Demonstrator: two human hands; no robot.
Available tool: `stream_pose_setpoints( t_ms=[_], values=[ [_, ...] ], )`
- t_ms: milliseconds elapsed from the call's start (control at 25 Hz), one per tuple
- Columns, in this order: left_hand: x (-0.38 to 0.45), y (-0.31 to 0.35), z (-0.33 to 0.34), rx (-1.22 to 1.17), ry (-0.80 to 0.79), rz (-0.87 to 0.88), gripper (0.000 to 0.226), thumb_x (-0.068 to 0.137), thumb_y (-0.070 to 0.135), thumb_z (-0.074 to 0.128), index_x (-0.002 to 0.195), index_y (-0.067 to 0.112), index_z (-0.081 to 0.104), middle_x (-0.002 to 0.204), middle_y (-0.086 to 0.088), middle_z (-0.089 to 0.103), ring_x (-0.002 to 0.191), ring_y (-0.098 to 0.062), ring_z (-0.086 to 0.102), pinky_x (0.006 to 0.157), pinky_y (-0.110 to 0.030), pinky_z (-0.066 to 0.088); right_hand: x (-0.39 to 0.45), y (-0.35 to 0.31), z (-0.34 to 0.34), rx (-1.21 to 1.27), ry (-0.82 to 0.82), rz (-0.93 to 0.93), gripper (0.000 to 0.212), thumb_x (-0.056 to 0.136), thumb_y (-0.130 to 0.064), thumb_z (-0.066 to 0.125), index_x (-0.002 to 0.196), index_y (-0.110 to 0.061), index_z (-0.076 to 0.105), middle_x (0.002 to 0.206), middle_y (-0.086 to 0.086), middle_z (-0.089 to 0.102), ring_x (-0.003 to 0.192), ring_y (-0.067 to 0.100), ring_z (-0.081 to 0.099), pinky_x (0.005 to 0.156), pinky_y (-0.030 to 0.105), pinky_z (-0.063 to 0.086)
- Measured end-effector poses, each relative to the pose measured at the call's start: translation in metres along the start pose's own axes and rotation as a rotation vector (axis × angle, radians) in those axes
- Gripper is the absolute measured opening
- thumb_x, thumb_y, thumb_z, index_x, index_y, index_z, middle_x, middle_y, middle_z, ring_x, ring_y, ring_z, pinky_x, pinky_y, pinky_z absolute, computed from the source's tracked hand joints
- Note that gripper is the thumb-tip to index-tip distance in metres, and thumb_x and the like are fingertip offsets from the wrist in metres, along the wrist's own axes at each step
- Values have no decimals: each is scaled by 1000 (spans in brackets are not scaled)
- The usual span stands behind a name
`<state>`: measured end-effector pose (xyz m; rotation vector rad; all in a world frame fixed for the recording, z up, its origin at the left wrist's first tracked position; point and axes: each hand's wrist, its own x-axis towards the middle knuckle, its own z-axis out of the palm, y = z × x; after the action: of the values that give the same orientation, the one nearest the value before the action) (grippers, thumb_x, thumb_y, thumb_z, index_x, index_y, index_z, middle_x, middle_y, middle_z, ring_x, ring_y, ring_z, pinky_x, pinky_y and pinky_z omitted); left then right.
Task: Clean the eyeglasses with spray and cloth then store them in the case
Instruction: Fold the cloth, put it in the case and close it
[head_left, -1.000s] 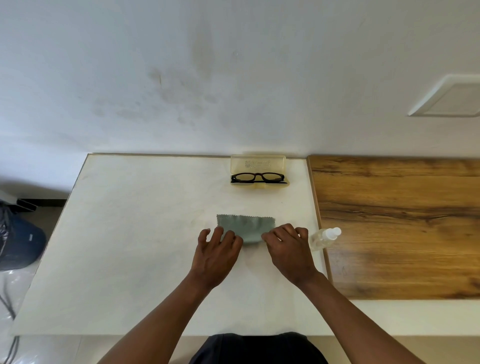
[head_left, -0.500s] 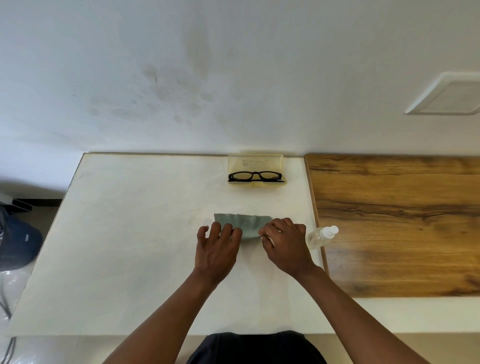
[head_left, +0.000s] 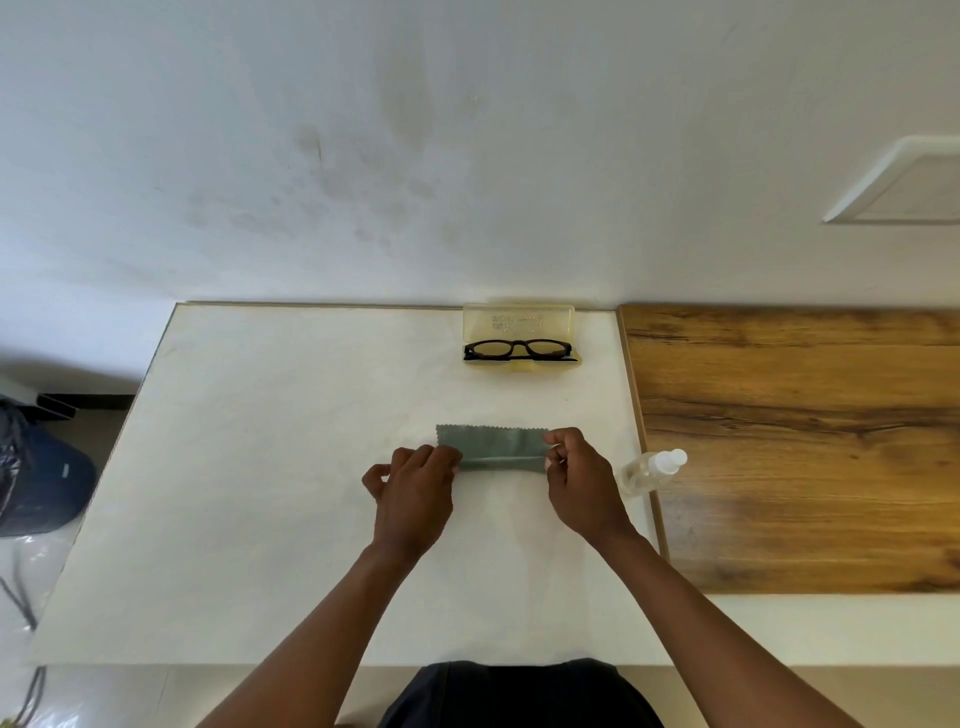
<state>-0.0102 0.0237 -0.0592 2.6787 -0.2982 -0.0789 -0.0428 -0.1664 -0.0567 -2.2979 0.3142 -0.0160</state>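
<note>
The black eyeglasses (head_left: 520, 349) are lying folded in the open yellowish case (head_left: 518, 336), whose clear lid is standing up behind them against the wall (head_left: 467, 156). The case is sitting at the far edge of the white table (head_left: 260, 467), well apart from the hands.

Nearer the person than the case, a grey-green cloth (head_left: 493, 447) is lying on the table, folded over along its near edge. The left hand (head_left: 413, 493) is pinching the cloth's left end, fingers curled over it. The right hand (head_left: 582, 483) is pinching the cloth's right end between thumb and curled fingers. The cloth is stretching between the two hands.

To the right of the cloth, just beside the right hand, a small clear spray bottle (head_left: 652, 470) is lying tilted on its side, its white cap pointing away from the cloth. It is resting at the seam where the white table is meeting a wooden tabletop (head_left: 805, 441).

To the left of the table, on the floor, a dark blue bag (head_left: 41, 483) is sitting. On the wall, far to the right of the case, a white panel (head_left: 904, 182) is showing.
</note>
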Motion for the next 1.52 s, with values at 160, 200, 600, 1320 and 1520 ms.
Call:
stream_pose_setpoints(
  t_ms=[160,200,600,1320,1520],
  values=[
    [11,8,-2,-181,-50,-254,15,94,26,45,98,25,60,96,9,62,99,-17,51,74,-31,15,3,0,0,96,16,119,21,90,-2,50,110,-2,53,107,11,64,99,23,59,77,17,39],
    [13,8,-1,-205,-48,-283,13,93,26,46,94,24,59,92,8,62,97,-18,52,72,-32,15,4,0,-1,99,23,131,19,90,-3,52,109,-2,54,107,10,64,99,22,59,77,18,40],
    [18,8,0,-300,-6,-385,7,88,25,57,90,23,50,77,9,56,88,-16,55,71,-33,19,14,-1,2,-67,82,150,7,86,-9,58,90,-5,63,90,10,66,83,23,59,70,29,46],
    [1,-18,11,248,194,428,31,65,-3,58,81,24,56,86,11,66,90,-13,46,76,-34,24,-5,13,15,-547,103,-448,24,66,3,69,87,-7,63,77,8,64,62,25,60,45,32,49],
    [3,-18,11,309,202,491,29,70,-2,40,76,23,55,80,5,64,79,-17,58,78,-36,27,-4,8,8,-691,95,-500,32,51,7,76,69,-16,63,66,1,62,54,22,55,50,25,30]
  ],
)
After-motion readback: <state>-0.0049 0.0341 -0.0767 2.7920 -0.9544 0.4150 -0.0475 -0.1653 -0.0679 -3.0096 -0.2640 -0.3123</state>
